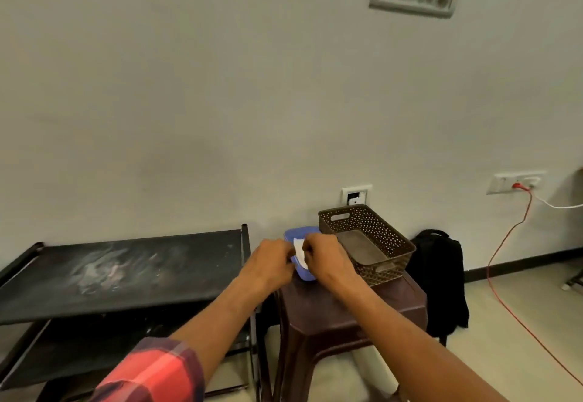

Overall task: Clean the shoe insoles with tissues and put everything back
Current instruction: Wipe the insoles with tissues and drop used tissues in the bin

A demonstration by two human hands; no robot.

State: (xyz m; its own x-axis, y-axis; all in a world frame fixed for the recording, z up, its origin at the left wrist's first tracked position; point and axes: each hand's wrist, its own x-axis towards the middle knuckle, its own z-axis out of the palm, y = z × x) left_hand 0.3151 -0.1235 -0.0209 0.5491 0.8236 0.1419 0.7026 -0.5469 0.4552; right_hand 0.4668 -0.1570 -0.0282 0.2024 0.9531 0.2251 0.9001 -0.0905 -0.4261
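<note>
A blue tissue pack [301, 234] lies on a dark brown plastic stool [340, 310]. A white tissue [299, 252] sticks up from the pack. My right hand [321, 258] pinches the tissue at its right side. My left hand [268, 263] rests against the pack's left side, fingers curled; its grip is partly hidden. No shoe or insole shows in this view.
A brown perforated basket [396, 245] with a flat lid-like piece inside stands on the stool behind my right hand. A black shoe rack [123, 272] stands to the left. A black backpack [441, 278] leans on the wall, and a red cable [504, 253] runs across the floor.
</note>
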